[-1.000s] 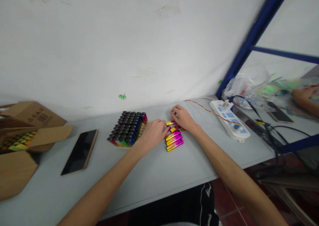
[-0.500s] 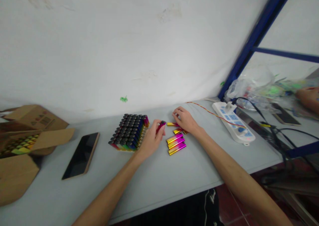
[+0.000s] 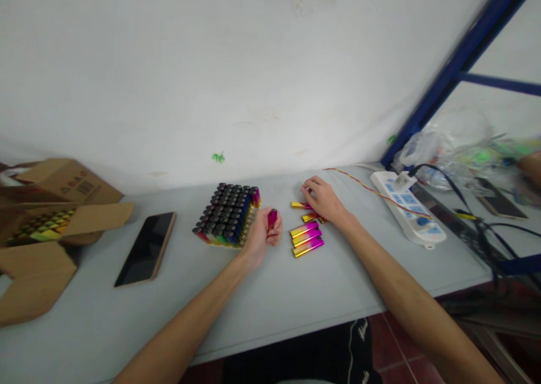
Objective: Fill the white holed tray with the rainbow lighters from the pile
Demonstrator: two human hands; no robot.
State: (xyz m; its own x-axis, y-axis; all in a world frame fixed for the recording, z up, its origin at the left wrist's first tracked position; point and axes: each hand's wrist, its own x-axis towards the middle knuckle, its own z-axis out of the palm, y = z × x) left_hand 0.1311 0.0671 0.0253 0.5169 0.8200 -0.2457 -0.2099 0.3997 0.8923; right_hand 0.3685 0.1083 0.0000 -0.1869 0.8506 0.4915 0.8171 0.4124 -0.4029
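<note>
Left hand (image 3: 257, 237): pinches one battery (image 3: 273, 219) between thumb and fingers. Shows its dark end uppermost; stands near upright, with top leaning slightly toward 1 o'clock.

Key relation, in judgement: held battery to pack (image 3: 224, 210). Found at 9 o'clock from grip, just beside left hand, with long axes standing upright and black ends up; therefore roughly parallel to held piece. Nearer to left hand; well apart from right. Along near-hand edge of pack, shows pale tray (image 3: 252, 220) where no batteries stand, partly behind left hand.

Right hand (image 3: 324, 199): rests on table (image 3: 274, 299) between 2 and 3 o'clock from grip, fingers curled over loose batteries (image 3: 299, 205). Cannot tell whether grasping any or merely covering.

At 4 o'clock from grip: row (image 3: 306, 238) of three, lying flat, side by side, long axes running 8 to 2 o'clock, magenta ends toward 2.

Also noted: phone (image 3: 146, 248) at 8 o'clock from pack; power strip (image 3: 406, 208) at 3 o'clock from right hand.
</note>
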